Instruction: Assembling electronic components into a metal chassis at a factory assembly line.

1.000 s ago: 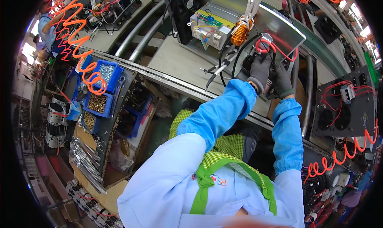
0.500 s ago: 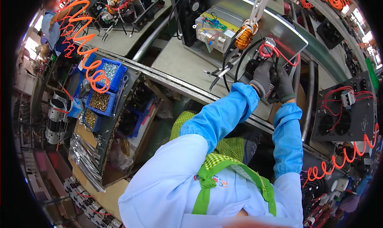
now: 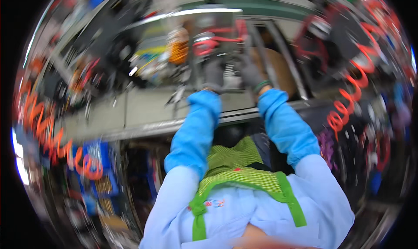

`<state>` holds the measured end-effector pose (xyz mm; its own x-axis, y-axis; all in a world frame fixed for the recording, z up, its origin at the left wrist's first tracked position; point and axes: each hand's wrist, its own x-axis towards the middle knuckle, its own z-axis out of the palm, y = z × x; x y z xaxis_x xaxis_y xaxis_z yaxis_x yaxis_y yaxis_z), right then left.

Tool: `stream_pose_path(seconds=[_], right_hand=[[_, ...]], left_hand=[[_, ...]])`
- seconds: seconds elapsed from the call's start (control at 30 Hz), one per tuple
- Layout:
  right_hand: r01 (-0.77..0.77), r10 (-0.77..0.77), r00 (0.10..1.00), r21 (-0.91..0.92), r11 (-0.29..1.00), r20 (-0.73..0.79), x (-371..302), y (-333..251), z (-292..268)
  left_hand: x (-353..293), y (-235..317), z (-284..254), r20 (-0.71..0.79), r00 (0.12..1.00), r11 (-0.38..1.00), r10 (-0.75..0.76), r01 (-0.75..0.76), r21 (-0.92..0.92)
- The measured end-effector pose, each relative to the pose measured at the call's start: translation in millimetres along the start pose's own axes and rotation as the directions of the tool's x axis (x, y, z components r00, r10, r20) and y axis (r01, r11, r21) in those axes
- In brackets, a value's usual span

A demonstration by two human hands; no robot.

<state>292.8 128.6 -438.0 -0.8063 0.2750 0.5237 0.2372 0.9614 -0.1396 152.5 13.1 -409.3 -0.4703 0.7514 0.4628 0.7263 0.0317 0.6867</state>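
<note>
The workbench (image 3: 143, 106) spans the view ahead of the person, and the metal chassis (image 3: 217, 20) sits on it, its upright panel on the far side. Good handling, I judge, begins with that base lying flat and square, so that pressure from the fingers does not shift it.

Next in size comes the red cable (image 3: 224, 39), looped just beyond the hands and running to the right. It is best kept slack and clear of the fingers, since a snag could pull at its ends.

The left hand (image 3: 213, 73) and right hand (image 3: 251, 72), 2 grey gloves, reach into the chassis at its near right part, a little apart. Blur hides the fingertips: I cannot tell how far either hand is open or whether it has hold of anything. For work this close, 1 hand would do well to brace while the other makes small moves.

Left of the hands stands the copper-coloured coil (image 3: 177, 52); knuckles should keep off its windings. Below it, loose cable ends (image 3: 176, 94) reach toward the near edge, best kept away from the sleeves. Smallest is a pale ribbed part (image 3: 232, 70) between the gloves, too blurred to identify.
</note>
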Motion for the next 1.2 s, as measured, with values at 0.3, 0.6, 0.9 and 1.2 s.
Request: stream_pose_path(seconds=[0.3, 0.6, 0.9, 1.2], right_hand=[[-0.477, 0.487, 0.874, 0.211, 0.853, 0.005, -193.0, -85.4, -297.2], [-0.703, 0.946, 0.324, -0.665, 0.252, 0.015, -364.3, -78.6, -337.2], [-0.703, 0.954, 0.292, -0.660, 0.265, 0.071, -362.4, -69.9, -328.8], [-0.874, 0.880, 0.456, -0.257, 0.413, -0.137, -299.0, -107.1, -447.5]], left_hand=[[10.7, -7.8, -14.4, 0.057, 0.986, 0.986, 0.159, -0.161, 0.041], [29.3, 9.2, 3.3, -0.039, 0.939, 0.939, 0.343, -0.344, -0.028], [4.1, 9.5, -1.9, -0.027, 0.905, 0.904, 0.425, -0.423, 0.055], [-130.2, 139.6, 5.9, 0.504, 0.837, 0.642, 0.215, 0.268, -0.719]])
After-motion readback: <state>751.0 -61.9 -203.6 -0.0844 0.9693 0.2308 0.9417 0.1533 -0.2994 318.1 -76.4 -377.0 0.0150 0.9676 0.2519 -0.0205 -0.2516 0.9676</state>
